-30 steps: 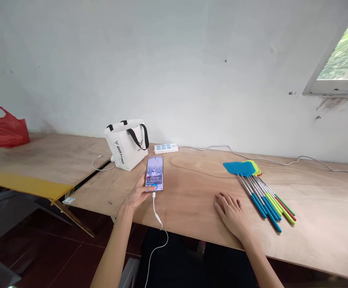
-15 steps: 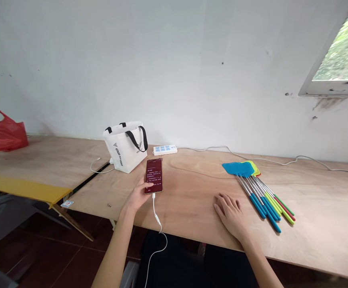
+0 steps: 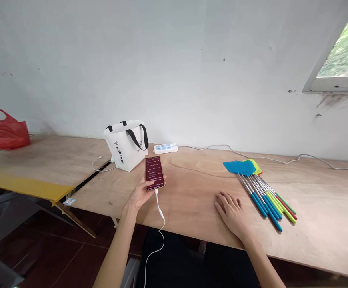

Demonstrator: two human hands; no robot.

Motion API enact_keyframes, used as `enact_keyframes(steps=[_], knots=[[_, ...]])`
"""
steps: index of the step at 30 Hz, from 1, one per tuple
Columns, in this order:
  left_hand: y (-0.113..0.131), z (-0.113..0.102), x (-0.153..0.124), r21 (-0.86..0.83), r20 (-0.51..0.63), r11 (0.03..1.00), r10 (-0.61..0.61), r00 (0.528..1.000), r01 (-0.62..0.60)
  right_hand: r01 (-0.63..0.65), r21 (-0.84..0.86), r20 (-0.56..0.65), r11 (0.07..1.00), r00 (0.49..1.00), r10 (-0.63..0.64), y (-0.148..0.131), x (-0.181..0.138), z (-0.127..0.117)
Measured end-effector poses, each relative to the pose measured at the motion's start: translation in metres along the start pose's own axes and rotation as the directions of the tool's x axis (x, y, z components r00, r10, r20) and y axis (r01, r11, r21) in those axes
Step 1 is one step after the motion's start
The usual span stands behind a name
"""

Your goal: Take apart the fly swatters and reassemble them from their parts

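Observation:
My left hand (image 3: 141, 193) is closed round a smartphone (image 3: 154, 168), with the thumb lying over the lower part of its lit, dark red screen of text. A white charging cable (image 3: 161, 214) is plugged into the phone's bottom end and hangs over the table edge. My right hand (image 3: 229, 211) rests palm down on the wooden table (image 3: 189, 204), fingers loosely stretched and nothing in them. To its right lies a bundle of fly swatters (image 3: 241, 167) with blue, yellow-green, red and green handles and metal shafts.
Behind the phone stand a white tote bag (image 3: 124, 148) with black handles and a white power strip (image 3: 166, 148), whose cord runs right along the wall. A red plastic bag (image 3: 10, 132) sits far left. A gap separates this table from the yellow-edged one (image 3: 27, 188).
Text on the phone's screen has shifted, and the phone is tilted slightly differently in my left hand. My right hand stays in place. The whole view has moved a little.

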State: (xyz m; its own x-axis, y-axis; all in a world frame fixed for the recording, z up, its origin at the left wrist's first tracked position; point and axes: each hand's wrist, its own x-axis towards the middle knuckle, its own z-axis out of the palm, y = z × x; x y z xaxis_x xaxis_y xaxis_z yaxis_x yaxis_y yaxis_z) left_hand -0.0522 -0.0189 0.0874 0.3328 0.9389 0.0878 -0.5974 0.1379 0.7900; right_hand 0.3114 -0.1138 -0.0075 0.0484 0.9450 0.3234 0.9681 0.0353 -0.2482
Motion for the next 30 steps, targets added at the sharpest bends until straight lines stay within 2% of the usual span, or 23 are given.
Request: enact_keyframes(steps=[3, 6, 9, 16, 30], knots=[[0.0001, 0.0007, 0.0025, -0.09, -0.044, 0.995, -0.045, 0.998, 0.041, 0.001, 0.004, 0.002, 1.0, 1.0, -0.001, -0.0004, -0.0001, -0.0005], [0.0002, 0.0013, 0.0039, -0.131, -0.03, 0.988, -0.081, 0.996, 0.077, 0.002, 0.006, 0.01, 1.0, 1.0, -0.003, 0.0004, -0.0002, -0.0002], [-0.0015, 0.0005, 0.0042, -0.16, -0.023, 0.984, -0.081, 0.996, 0.077, 0.003, 0.007, 0.018, 1.0, 1.0, -0.003, 0.0018, -0.0002, 0.0008], [-0.0048, -0.0019, 0.004, -0.199, -0.131, 0.978, -0.083, 0.988, 0.056, 0.0, -0.004, 0.012, 1.0, 1.0, 0.0, 0.0021, 0.0, 0.0016], [-0.004, -0.002, 0.0035, -0.227, -0.101, 0.973, -0.064, 0.993, 0.04, 0.007, -0.008, 0.011, 1.0, 1.0, -0.007, 0.0028, -0.0003, 0.0016]])
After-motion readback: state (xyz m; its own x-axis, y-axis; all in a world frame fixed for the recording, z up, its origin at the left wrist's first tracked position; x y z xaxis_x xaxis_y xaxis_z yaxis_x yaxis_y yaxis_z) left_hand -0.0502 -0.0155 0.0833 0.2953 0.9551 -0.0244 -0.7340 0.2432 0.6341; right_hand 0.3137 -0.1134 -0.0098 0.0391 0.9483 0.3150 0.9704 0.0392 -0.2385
